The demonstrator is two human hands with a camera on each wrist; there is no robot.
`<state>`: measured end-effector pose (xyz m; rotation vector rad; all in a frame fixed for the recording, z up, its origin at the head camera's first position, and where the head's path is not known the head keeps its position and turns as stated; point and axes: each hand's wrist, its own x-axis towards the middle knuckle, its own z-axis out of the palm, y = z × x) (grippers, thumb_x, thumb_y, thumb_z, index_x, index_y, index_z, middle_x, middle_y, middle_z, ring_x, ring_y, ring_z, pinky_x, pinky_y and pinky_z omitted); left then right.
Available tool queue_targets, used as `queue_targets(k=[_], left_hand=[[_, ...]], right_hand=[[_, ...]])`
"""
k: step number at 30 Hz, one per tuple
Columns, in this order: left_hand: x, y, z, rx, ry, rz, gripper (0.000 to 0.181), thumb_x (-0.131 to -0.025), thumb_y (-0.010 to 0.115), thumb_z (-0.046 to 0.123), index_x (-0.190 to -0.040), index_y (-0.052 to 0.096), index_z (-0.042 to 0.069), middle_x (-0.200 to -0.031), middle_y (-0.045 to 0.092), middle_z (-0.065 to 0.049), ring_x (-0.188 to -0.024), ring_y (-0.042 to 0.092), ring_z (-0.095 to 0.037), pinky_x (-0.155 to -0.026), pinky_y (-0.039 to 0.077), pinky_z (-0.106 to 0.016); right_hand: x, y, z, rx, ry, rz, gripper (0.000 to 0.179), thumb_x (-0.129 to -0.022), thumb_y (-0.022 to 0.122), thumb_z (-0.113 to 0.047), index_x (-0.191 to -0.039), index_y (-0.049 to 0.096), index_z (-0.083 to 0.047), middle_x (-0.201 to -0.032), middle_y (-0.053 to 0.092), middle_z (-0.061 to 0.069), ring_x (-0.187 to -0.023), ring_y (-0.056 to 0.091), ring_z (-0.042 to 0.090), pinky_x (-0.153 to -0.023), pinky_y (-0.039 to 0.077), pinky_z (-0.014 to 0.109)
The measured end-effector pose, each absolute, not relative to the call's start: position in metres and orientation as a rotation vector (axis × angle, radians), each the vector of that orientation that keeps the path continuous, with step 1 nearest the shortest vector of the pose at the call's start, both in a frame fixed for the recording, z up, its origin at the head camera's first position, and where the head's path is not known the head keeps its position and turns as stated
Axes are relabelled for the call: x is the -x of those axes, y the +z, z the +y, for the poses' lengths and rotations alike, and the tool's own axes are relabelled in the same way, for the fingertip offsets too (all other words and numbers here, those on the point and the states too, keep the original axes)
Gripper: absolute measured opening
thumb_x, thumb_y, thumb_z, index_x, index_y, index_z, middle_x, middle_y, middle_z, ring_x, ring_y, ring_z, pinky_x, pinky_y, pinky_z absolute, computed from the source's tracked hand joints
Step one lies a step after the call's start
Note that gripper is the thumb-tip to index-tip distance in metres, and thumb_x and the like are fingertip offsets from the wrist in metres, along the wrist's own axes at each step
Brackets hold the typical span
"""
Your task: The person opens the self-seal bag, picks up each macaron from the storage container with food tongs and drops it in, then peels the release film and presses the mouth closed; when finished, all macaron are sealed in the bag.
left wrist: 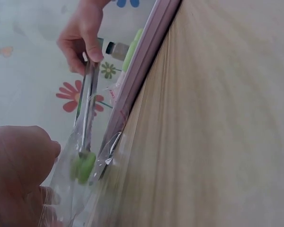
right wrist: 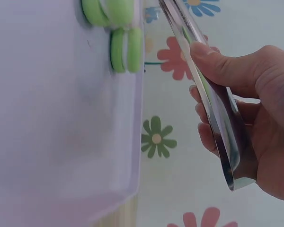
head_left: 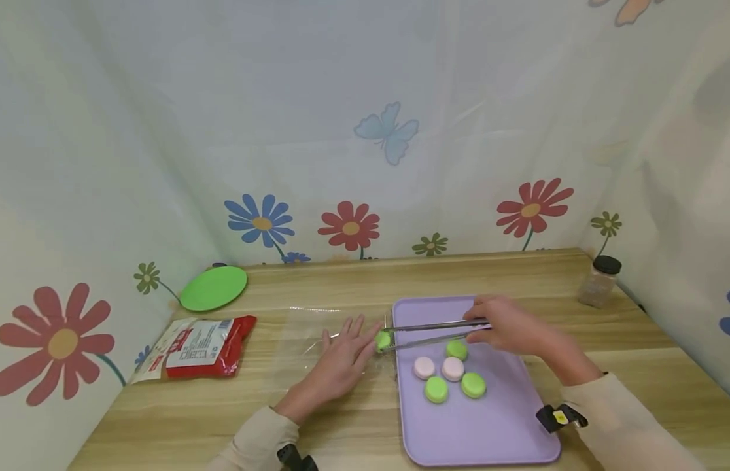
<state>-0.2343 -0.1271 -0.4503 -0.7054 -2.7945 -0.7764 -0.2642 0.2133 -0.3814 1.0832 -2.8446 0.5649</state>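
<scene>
My right hand (head_left: 506, 327) grips metal tongs (head_left: 435, 325) near their closed end, as the right wrist view also shows. The tong tips reach left past the tray's edge to a green macaron (left wrist: 85, 166), which lies within clear plastic at the mouth of a transparent bag (head_left: 297, 340). With fingers extended and spread, my left hand (head_left: 341, 360) rests on the bag just left of that macaron. Green macarons (head_left: 473, 384) and pink macarons (head_left: 424, 367) lie on a purple tray (head_left: 477, 432) below the tongs.
A red and white packet (head_left: 203, 347) lies at the left, with a green plate (head_left: 214, 288) behind it. At the back right stands a small jar (head_left: 598, 282) with a black lid. A flowered curtain hangs around the wooden table (head_left: 341, 435).
</scene>
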Motion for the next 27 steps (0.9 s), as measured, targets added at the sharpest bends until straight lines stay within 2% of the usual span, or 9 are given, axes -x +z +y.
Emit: queue_targets(k=[6,13,16,23,27], left_hand=[[0.234,-0.449,-0.127,0.732,-0.764,-2.782,0.045,-0.108,0.042,0.032,-0.152,0.046,0.021,-0.158,0.03,-0.024,-0.146,0.019,-0.047,-0.106,0.005,-0.079],[0.233,-0.449,-0.128,0.757,-0.746,-2.792,0.047,-0.109,0.038,0.036,-0.155,0.04,0.025,-0.16,0.025,-0.019,-0.148,0.017,-0.045,-0.111,0.005,-0.074],[0.233,-0.449,-0.129,0.762,-0.757,-2.78,0.047,-0.109,0.037,0.037,-0.154,0.042,0.024,-0.16,0.025,-0.021,-0.148,0.015,-0.045,-0.111,0.004,-0.073],[0.233,-0.447,-0.128,0.766,-0.769,-2.784,0.047,-0.109,0.038,0.038,-0.155,0.038,0.03,-0.162,0.021,-0.016,-0.149,0.014,-0.042,-0.112,0.004,-0.071],[0.233,-0.448,-0.128,0.77,-0.762,-2.776,0.046,-0.109,0.038,0.036,-0.154,0.041,0.027,-0.162,0.022,-0.018,-0.148,0.015,-0.043,-0.111,0.006,-0.073]], right_hand=[[0.268,-0.386,0.194,-1.106,0.571,-2.843,0.031,-0.086,0.081,-0.019,-0.108,0.074,0.003,-0.093,0.064,0.005,-0.082,0.06,0.021,-0.068,0.05,0.029],[0.274,-0.389,0.177,-1.152,0.628,-2.819,0.03,-0.086,0.08,-0.016,-0.107,0.074,0.004,-0.092,0.065,0.007,-0.082,0.061,0.022,-0.067,0.05,0.028],[0.276,-0.39,0.169,-1.185,0.653,-2.821,0.029,-0.088,0.079,-0.015,-0.108,0.072,0.004,-0.095,0.065,0.008,-0.084,0.062,0.023,-0.069,0.051,0.028],[0.285,-0.395,0.148,-1.238,0.692,-2.801,0.028,-0.09,0.077,-0.015,-0.109,0.071,0.005,-0.096,0.065,0.009,-0.084,0.061,0.022,-0.069,0.051,0.029],[0.291,-0.401,0.138,-1.271,0.701,-2.776,0.026,-0.09,0.077,-0.014,-0.107,0.071,0.004,-0.096,0.065,0.01,-0.084,0.061,0.023,-0.07,0.051,0.03]])
